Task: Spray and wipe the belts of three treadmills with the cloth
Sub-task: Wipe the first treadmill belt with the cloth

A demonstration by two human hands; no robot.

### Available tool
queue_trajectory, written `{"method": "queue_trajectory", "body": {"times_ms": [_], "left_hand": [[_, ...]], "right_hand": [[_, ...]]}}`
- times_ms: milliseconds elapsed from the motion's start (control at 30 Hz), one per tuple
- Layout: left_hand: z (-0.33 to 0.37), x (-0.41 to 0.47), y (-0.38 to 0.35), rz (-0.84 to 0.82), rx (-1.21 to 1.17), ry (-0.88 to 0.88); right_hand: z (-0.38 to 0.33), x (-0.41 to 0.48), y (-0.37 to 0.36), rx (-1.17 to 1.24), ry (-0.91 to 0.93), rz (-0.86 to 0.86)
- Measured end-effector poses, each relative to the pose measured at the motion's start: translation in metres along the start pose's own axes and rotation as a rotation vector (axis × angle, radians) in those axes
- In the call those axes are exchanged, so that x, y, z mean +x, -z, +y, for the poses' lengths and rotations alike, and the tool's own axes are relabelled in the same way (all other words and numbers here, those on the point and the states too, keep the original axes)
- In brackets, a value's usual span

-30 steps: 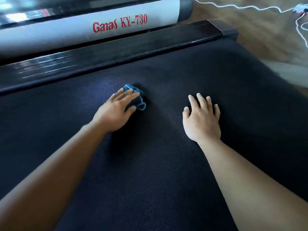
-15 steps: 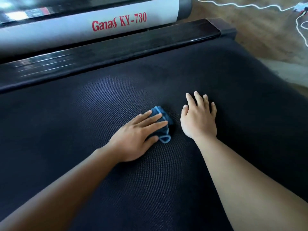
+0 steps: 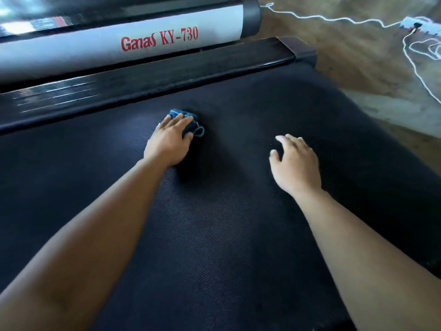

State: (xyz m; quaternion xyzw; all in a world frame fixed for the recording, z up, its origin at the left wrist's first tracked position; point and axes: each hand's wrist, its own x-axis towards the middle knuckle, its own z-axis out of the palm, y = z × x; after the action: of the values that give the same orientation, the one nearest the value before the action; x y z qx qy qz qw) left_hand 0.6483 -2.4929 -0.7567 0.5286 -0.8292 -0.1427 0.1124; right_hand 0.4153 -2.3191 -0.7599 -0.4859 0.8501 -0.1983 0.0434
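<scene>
While the left hand (image 3: pixel 168 142) presses a small bunched blue cloth (image 3: pixel 191 120) flat against the black belt (image 3: pixel 214 235), the wiping step looks to be under way on this treadmill. Its fingers (image 3: pixel 181 120) lie straight and close together over the cloth, with the thumb alongside; only the far edge and a loose loop of the cloth show past them. The cloth sits on the far part of the belt, near the glossy dark side rail (image 3: pixel 167 75).

The right hand (image 3: pixel 297 163) is well apart from it, palm down, fingers loosely spread and holding nothing. It is blurred, so I cannot tell whether it rests on the belt or hovers just above it.

No spray bottle is in view, and the belt shows no clear wet patch, so whether spraying is done here cannot be read. Only this one belt is visible; I judge the task to be partway at most, with the near stretch of this belt and the other treadmills possibly left.

Beyond the rail lies a pale tube (image 3: pixel 143 46) lettered "Ganas KY-730". A white cord (image 3: pixel 334 19) trails across the floor (image 3: pixel 358 58).
</scene>
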Motion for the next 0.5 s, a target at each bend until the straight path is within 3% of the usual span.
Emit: {"method": "queue_trajectory", "body": {"times_ms": [133,333,500], "left_hand": [[0.019,0.044,-0.013,0.016,0.010,0.058],[0.048,0.091,-0.023,-0.017,0.028,0.062],[0.083,0.073,-0.031,-0.100,0.019,-0.192]], "right_hand": [[0.039,-0.007,0.003,-0.103,-0.047,-0.020],[0.043,-0.009,-0.010,-0.147,-0.028,0.030],[0.046,-0.008,-0.011,-0.132,-0.017,0.050]]}}
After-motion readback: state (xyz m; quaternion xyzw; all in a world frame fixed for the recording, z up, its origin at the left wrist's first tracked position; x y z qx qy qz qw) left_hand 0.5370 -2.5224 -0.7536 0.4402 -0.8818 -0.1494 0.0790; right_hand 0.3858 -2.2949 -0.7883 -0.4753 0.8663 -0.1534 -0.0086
